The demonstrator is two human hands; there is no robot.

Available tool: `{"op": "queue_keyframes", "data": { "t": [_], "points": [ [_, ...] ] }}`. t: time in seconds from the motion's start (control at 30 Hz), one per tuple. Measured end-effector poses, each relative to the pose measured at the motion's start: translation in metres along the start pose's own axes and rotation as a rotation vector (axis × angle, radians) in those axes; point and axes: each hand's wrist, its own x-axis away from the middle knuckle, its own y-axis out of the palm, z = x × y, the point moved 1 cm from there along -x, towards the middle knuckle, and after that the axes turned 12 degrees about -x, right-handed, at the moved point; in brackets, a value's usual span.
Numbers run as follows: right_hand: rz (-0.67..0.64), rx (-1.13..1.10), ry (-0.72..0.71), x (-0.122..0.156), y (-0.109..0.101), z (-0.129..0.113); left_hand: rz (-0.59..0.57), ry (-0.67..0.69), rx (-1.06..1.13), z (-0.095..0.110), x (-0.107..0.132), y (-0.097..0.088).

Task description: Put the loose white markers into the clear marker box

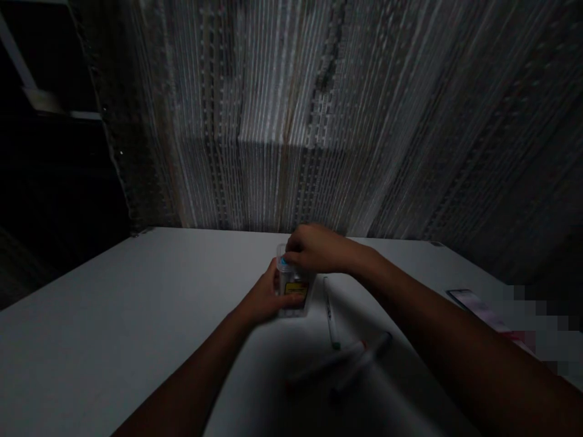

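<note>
A clear plastic container [294, 311] with a yellow label stands upright on the white table. My left hand [268, 295] is wrapped round its left side, the thumb lying across the label. Over the container's top, my right hand [314, 247] is closed, fingers bent down at the opening. A small blue spot [283, 261] shows by those fingertips; what they pinch is too dark to make out. Nearer me lie three markers: a white one with a green end [331, 315], one with red ends [325, 367] and one with dark ends [362, 367].
A phone-like flat object [478, 309] lies at the right of the white table [182, 285], with something red beside it. A patterned curtain [282, 121] hangs behind the far edge. The room is dim, and my arms shade the near tabletop.
</note>
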Motion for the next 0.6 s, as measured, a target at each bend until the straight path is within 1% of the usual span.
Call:
{"op": "queue_keyframes", "data": {
  "t": [0.07, 0.2, 0.3, 0.43, 0.6],
  "points": [
    [-0.045, 0.01, -0.004, -0.004, 0.001, 0.0, 0.004, 0.003, -0.007, 0.0, -0.001, 0.0],
    [-0.067, -0.044, -0.037, -0.008, 0.001, 0.006, -0.01, 0.035, -0.025, 0.002, -0.001, 0.0],
    [-0.051, -0.092, -0.043, -0.009, 0.002, 0.009, -0.023, 0.038, -0.015, 0.002, 0.0, 0.0],
    [-0.026, -0.137, -0.014, -0.012, 0.004, 0.009, -0.017, 0.038, -0.007, -0.001, 0.0, -0.002],
    [-0.007, -0.146, -0.007, -0.015, 0.006, 0.006, -0.022, 0.018, 0.001, -0.003, 0.0, -0.004]
  ]
}}
